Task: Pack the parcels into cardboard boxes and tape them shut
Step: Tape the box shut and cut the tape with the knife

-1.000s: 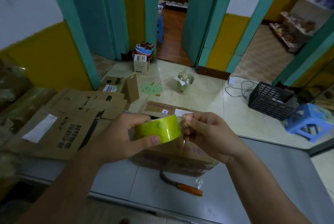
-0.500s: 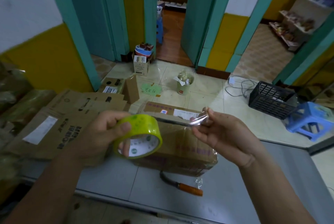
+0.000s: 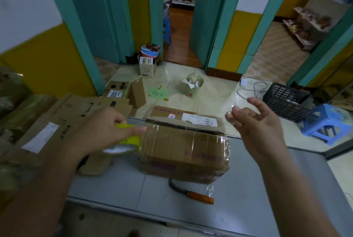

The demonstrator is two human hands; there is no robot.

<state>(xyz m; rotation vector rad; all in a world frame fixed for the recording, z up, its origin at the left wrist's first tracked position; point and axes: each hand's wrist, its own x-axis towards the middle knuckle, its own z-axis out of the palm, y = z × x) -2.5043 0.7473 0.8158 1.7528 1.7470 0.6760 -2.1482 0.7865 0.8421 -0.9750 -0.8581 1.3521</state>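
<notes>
At box [image 3: 183, 147] end, L fingers [image 3: 131, 130] grip lowered tape roll [image 3: 130, 139], R fingers [image 3: 236, 111] pinch tape end [image 3: 229, 118]

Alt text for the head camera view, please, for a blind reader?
A person's left hand holds a yellow-green tape roll at the left end of a brown cardboard box on a grey table; the raised right hand pinches the clear tape's free end.

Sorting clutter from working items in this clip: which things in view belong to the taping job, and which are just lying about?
In use: box, tape, left hand, right hand.
Lying about: knife, flat cartons, crate, stool, bucket.
</notes>
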